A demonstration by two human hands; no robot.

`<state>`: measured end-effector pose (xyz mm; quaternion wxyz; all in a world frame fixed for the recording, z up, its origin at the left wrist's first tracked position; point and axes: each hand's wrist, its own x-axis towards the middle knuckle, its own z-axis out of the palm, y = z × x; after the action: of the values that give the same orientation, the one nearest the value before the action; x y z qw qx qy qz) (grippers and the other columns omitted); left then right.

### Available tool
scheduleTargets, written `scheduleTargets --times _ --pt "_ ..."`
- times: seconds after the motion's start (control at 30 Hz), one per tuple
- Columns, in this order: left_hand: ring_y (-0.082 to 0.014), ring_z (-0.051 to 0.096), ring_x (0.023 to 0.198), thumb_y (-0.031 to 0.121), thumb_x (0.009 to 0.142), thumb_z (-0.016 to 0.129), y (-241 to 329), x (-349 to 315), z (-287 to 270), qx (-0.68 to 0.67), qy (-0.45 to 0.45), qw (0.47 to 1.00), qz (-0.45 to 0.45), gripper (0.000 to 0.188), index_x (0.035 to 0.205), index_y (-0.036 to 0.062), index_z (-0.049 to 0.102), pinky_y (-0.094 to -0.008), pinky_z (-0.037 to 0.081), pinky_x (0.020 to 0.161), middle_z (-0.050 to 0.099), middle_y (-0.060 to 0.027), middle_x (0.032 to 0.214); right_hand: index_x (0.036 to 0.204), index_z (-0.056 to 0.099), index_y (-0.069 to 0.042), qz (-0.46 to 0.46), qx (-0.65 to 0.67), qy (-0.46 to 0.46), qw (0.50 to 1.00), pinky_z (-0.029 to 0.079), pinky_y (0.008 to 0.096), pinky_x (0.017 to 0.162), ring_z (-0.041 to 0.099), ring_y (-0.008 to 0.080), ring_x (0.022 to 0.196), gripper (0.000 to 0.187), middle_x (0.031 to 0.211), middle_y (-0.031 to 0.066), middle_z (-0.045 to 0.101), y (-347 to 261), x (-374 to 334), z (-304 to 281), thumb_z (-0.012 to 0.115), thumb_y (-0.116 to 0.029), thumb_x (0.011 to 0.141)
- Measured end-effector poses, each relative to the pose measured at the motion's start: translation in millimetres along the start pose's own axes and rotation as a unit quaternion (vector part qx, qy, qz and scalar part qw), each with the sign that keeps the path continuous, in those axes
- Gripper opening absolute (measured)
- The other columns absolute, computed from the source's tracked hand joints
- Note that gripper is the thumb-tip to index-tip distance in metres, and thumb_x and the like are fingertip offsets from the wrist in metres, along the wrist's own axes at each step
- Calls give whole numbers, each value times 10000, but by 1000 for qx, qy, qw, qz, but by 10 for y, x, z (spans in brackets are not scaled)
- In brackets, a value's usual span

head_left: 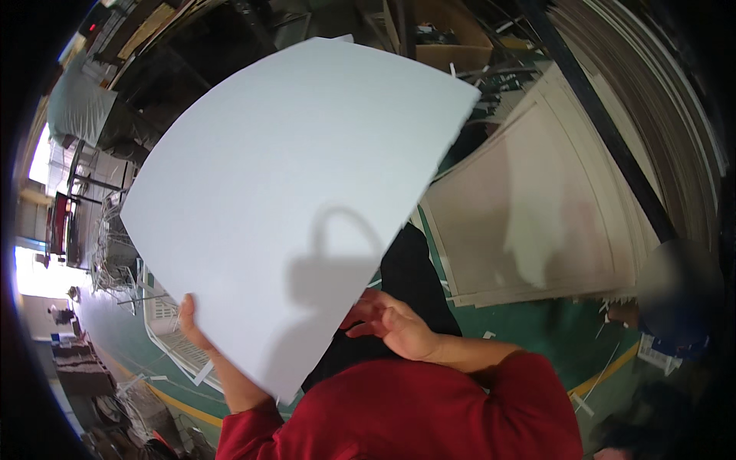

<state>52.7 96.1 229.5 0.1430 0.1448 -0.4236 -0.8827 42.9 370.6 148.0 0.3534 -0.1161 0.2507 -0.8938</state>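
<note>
A large white sheet (253, 161), stiff and flat like board, is held up tilted in front of me and fills the middle of the view. My left hand (189, 322) grips its lower left edge, the thumb showing at the rim and the other fingers hidden behind. At the lower right edge is my right hand (399, 328), its fingers apart and loosely bent. Some of those fingertips pass behind the sheet, and the thumb is not pressed on its face. Shadows fall across the lower part of the sheet.
To the right lies a stack of large pale sheets (529, 207), beside a dark metal bar (606, 130). A white plastic crate (172, 333) stands on the green floor at lower left. One person (80, 107) bends at far left; another (678, 299) is at right. A cardboard box (452, 54) sits behind.
</note>
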Motion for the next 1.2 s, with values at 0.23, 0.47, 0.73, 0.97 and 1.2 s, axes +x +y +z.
scheduleTargets --times 0.23,0.47,0.73,0.97,1.2 --pt "-307 441 1155 189 871 447 -1218 1047 -417 -73 -8 996 50 440 1225 -68 394 -414 328 1000 468 -173 1236 1137 421 6 -24 -143 333 932 505 305 543 572 179 797 351 1013 102 543 -9 1170 -180 540 -164 855" --pt "-281 497 1045 265 905 456 -1572 2318 -933 -189 168 964 -77 309 1125 47 465 -420 398 927 530 -103 1085 999 512 8 -29 -245 434 866 467 247 428 584 150 621 278 848 88 596 -270 2185 -1606 578 -142 775" --pt "-241 601 811 81 863 470 -1496 3273 -2224 14 313 949 42 212 1052 -13 495 -351 538 637 568 -101 965 991 513 10 40 -287 433 854 432 231 403 577 148 554 271 823 88 600 -528 2526 -2176 573 -148 779" --pt "-218 584 774 -18 751 534 -1478 3896 -2074 191 435 880 6 626 1321 18 277 -292 478 526 539 -119 1024 1006 516 14 37 -340 456 821 459 253 411 580 158 610 291 852 101 594 -628 3251 -2647 596 -154 783" --pt "-154 563 648 -16 739 570 -1716 4274 -2526 330 411 849 -37 518 1230 -6 405 -273 460 459 568 -83 863 1032 503 22 67 -395 493 772 445 256 396 578 168 554 351 808 105 598 -531 3526 -2960 620 -184 774"
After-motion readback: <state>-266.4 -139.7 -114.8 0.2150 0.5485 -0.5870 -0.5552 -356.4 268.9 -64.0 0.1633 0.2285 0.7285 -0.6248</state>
